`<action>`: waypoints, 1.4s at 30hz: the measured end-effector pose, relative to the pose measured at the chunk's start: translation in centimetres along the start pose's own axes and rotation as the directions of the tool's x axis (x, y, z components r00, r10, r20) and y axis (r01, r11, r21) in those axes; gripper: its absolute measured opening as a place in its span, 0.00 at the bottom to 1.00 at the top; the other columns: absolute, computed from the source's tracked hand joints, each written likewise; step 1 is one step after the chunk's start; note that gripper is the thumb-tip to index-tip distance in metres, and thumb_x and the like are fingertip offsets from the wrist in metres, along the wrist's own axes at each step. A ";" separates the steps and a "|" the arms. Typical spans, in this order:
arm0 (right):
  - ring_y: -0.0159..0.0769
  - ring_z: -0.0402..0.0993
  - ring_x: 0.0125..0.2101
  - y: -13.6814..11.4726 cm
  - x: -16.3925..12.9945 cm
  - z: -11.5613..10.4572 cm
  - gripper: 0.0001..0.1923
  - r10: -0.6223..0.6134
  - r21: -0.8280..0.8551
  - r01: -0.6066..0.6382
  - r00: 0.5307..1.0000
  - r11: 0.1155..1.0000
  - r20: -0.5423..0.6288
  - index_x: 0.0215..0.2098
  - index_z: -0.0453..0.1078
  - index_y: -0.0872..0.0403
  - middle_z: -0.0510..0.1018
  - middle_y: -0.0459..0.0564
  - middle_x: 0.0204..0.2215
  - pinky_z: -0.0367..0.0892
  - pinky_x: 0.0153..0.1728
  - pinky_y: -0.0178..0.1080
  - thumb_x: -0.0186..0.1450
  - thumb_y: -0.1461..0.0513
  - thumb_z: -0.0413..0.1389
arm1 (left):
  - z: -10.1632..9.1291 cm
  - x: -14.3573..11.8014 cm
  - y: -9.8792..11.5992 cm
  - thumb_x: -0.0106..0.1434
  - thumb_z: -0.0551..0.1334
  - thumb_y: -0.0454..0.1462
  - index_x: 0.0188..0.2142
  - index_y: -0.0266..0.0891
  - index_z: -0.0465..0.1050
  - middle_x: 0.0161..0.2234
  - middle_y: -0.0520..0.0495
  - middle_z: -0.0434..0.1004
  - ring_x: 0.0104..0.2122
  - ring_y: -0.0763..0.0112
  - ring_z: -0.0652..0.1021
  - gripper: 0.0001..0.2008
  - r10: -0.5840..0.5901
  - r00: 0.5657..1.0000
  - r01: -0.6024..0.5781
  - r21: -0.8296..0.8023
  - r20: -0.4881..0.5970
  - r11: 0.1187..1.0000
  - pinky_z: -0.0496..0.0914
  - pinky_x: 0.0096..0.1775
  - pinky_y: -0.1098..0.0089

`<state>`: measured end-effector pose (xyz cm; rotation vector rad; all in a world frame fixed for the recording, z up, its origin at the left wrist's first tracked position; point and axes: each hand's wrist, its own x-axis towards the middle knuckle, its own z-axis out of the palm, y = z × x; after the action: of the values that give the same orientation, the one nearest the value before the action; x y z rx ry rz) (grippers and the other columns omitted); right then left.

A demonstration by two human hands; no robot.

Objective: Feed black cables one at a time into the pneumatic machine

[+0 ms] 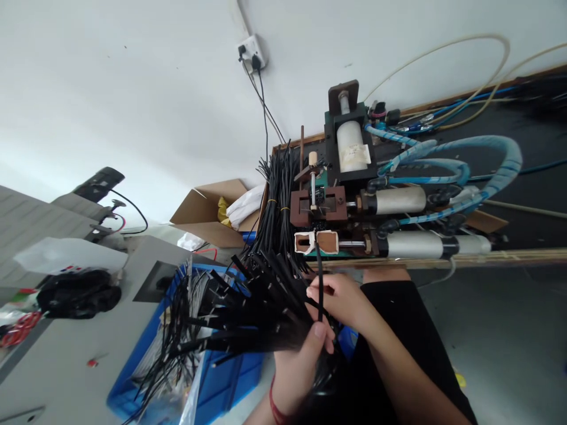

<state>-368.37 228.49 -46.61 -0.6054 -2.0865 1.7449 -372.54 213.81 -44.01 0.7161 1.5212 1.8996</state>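
Both bare forearms came up from the bottom edge and met near the middle of the view. The left hand [299, 360] sat lower, its fingers curled tight in a full-fisted grip, thumb pressed over the top, a red band around its wrist. The right hand [341, 298] lay just above and touching it, its forearm slanting in from the lower right, thumb and forefinger pinched together and the other fingers loosely bent.
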 end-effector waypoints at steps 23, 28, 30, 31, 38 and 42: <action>0.22 0.52 0.14 -2.4 -0.8 2.5 0.13 0.091 0.873 0.141 0.974 0.468 -0.206 0.33 0.83 0.54 0.64 0.37 0.14 0.50 0.18 0.30 0.63 0.53 0.71 | 0.7 3.3 0.8 0.64 0.75 0.43 0.37 0.38 0.81 0.35 0.47 0.81 0.37 0.66 0.81 0.11 -0.017 0.941 -0.019 -0.103 -0.337 0.994 0.76 0.41 0.70; 0.20 0.53 0.13 -2.1 -0.5 3.0 0.11 0.116 0.892 0.092 0.980 0.443 -0.159 0.33 0.84 0.54 0.70 0.40 0.15 0.47 0.19 0.32 0.64 0.54 0.70 | 0.0 3.3 0.6 0.63 0.75 0.43 0.31 0.39 0.78 0.28 0.51 0.77 0.32 0.68 0.79 0.12 -0.048 0.915 -0.029 -0.183 -0.400 0.983 0.76 0.41 0.70; 0.20 0.54 0.13 -2.0 -0.4 3.0 0.11 0.135 0.899 0.078 0.980 0.431 -0.149 0.33 0.84 0.54 0.70 0.40 0.15 0.48 0.19 0.32 0.63 0.54 0.70 | -0.1 3.2 0.2 0.64 0.74 0.43 0.33 0.39 0.78 0.28 0.51 0.77 0.33 0.67 0.80 0.11 -0.045 0.919 -0.037 -0.199 -0.392 0.979 0.77 0.43 0.68; 0.20 0.54 0.13 -2.0 -0.3 3.0 0.11 0.144 0.903 0.070 0.979 0.423 -0.144 0.33 0.84 0.54 0.70 0.40 0.15 0.48 0.19 0.31 0.62 0.54 0.71 | -0.1 3.2 0.1 0.64 0.74 0.44 0.35 0.40 0.79 0.28 0.51 0.78 0.34 0.66 0.80 0.11 -0.040 0.922 -0.039 -0.196 -0.386 0.980 0.77 0.44 0.67; 0.19 0.54 0.13 -1.8 0.3 2.9 0.12 0.153 0.922 0.035 0.983 0.386 -0.101 0.32 0.85 0.54 0.71 0.40 0.16 0.45 0.17 0.29 0.61 0.54 0.72 | -0.2 3.0 -0.5 0.64 0.74 0.44 0.39 0.41 0.80 0.30 0.49 0.84 0.37 0.64 0.83 0.11 -0.050 0.915 -0.033 -0.198 -0.399 0.980 0.76 0.48 0.66; 0.19 0.54 0.13 -1.6 0.3 3.1 0.12 0.152 0.924 0.021 0.985 0.381 -0.085 0.33 0.85 0.54 0.72 0.41 0.16 0.46 0.17 0.29 0.61 0.54 0.72 | -0.3 3.2 -0.5 0.63 0.74 0.44 0.35 0.40 0.81 0.30 0.50 0.83 0.37 0.64 0.83 0.11 -0.058 0.909 -0.034 -0.212 -0.412 0.977 0.77 0.47 0.66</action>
<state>-370.42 225.86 -45.55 -0.4150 -0.6529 2.4163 -374.84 216.04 -44.38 0.2068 1.5197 2.2672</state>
